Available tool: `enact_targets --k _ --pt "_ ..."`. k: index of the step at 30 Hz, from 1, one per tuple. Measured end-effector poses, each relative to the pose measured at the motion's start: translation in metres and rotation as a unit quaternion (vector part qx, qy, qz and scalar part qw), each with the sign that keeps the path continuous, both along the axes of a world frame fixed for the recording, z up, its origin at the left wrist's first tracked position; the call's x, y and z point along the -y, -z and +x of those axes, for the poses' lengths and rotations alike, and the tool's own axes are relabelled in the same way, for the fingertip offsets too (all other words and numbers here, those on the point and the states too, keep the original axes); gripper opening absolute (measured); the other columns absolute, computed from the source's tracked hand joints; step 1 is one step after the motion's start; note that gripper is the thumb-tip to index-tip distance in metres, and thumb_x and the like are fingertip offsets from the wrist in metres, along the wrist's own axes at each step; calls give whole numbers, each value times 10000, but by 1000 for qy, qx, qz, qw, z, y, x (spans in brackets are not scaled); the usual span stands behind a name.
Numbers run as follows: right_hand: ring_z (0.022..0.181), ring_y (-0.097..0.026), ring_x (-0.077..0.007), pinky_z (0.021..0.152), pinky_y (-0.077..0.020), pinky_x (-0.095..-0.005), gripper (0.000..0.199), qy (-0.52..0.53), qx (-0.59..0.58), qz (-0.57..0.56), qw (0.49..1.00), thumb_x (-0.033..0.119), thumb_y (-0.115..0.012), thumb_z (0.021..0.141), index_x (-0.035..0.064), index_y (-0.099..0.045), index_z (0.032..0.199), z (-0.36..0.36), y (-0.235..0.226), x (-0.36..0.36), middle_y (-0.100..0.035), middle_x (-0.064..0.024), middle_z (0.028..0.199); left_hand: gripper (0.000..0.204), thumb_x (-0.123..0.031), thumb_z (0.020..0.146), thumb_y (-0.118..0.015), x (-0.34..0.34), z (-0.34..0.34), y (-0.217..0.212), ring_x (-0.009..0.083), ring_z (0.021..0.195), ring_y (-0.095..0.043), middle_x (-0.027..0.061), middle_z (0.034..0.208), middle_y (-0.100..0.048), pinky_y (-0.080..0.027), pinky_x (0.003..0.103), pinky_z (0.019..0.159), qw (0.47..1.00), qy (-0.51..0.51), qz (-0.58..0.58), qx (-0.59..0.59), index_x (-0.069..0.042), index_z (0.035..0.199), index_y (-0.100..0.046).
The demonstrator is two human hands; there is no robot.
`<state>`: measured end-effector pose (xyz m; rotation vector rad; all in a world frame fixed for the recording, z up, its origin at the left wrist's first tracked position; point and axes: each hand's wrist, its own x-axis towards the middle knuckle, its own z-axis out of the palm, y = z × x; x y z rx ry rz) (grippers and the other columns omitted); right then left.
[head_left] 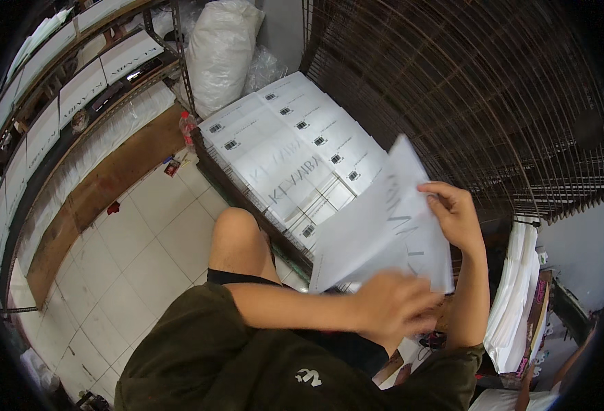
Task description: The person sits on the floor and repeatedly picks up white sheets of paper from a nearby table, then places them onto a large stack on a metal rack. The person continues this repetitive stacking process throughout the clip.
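My right hand [454, 211] is closed in a pinch on the right edge of a thin white printed sheet [367, 240], which looks slightly translucent and bears large dark lettering. The sheet is raised and tilted, partly covering the near end of a low rack. Motion blurs my left hand [398, 308] at the sheet's lower edge; whether its fingers grip the sheet does not show. On the rack beyond, several white printed sheets [243, 147] lie overlapping in rows, with small dark marks and larger lettering. Bare metal wire grid [329, 192] shows between them.
Brown wire racks [459, 89] stand tilted up along the far right. Left are shelves with white printed sheets [82, 92]. A stuffed white sack [223, 51] and a plastic bottle with a red cap [187, 127] are behind the rack. White sheets [514, 294] hang at right.
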<state>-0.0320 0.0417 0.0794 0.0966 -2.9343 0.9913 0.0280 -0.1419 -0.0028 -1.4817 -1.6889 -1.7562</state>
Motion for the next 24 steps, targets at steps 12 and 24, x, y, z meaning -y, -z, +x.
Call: enact_targets --k 12,24 --pt "676 -555 -105 622 -462 -210 733 49 11 -222 974 -139 -419 628 22 -431 1343 -90 39 44 -450 -186 1351 313 -325 751 -646 -5 19 174 340 755 -626 137 801 -631 -487 452 613 865 358 -320 -146 -76 940 -618" --pt "1108 -498 -191 819 -452 -253 793 301 9 -493 817 -169 -417 676 24 -250 1427 -83 345 49 -303 -125 1453 513 -290 719 -684 -14 21 202 249 1068 -579 74 1207 -573 -488 396 848 632 449 -606 -176 -113 1188 -578"
